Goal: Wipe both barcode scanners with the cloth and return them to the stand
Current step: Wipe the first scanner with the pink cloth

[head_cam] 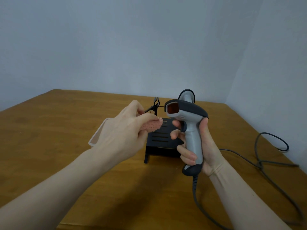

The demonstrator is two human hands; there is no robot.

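Left hand pinches bunched pink cloth, just left of black slotted stand on wooden table. Right hand wraps grey barcode scanner upright above stand; second scanner behind.

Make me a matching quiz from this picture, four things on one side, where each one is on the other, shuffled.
Things:
1. grey and black barcode scanner
2. pink knitted cloth
3. black slotted stand
4. dark grey cable

Places:
A. standing on the brown wooden table, between the two hands
B. held upright by its handle in the right hand
C. looped on the table at the right
D. pinched in the left hand

Pairs: 1-B, 2-D, 3-A, 4-C
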